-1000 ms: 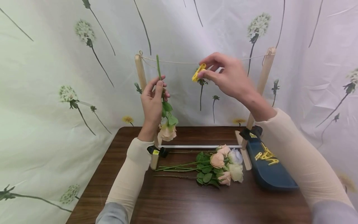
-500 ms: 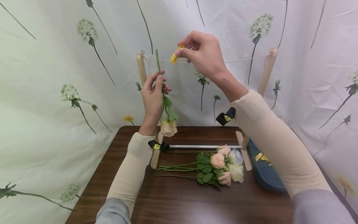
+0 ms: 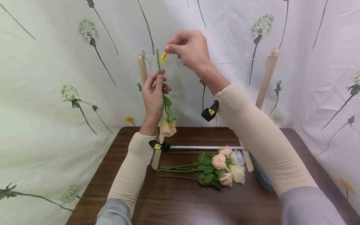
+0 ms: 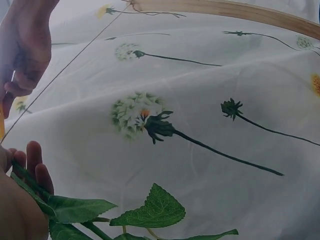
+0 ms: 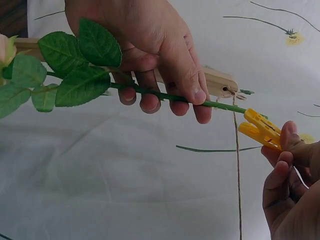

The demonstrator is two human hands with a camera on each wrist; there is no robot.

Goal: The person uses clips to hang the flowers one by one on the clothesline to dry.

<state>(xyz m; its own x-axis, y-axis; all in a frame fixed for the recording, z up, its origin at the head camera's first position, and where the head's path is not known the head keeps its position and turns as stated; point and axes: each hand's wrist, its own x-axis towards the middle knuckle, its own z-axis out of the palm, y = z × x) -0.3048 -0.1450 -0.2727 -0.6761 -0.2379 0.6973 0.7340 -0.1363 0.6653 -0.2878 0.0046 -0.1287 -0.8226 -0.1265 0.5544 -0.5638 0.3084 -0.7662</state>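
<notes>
My left hand point(image 3: 154, 93) pinches the green stem of a peach rose point(image 3: 168, 128), which hangs bloom down beside the left post. The stem's cut end points up, across the string point(image 3: 239, 61) in the head view. With thumb and fingers, my right hand point(image 3: 191, 50) pinches a yellow clothespin point(image 3: 164, 57) by its handle end. In the right wrist view the clothespin point(image 5: 260, 127) overlaps the stem near its cut end; whether it clamps the stem or the string I cannot tell. The left wrist view shows rose leaves point(image 4: 150, 210) below the fingers.
The string runs between two wooden posts, left point(image 3: 142, 68) and right point(image 3: 267, 75), joined low by a white rod point(image 3: 202, 147). Several roses point(image 3: 218, 161) lie on the dark table point(image 3: 182, 203). A blue tray point(image 3: 262, 176) is partly hidden behind the right sleeve.
My right hand has carried the clothespin left and up, from mid-string to beside the rose stem. The left hand, with the rose, has shifted up only slightly.
</notes>
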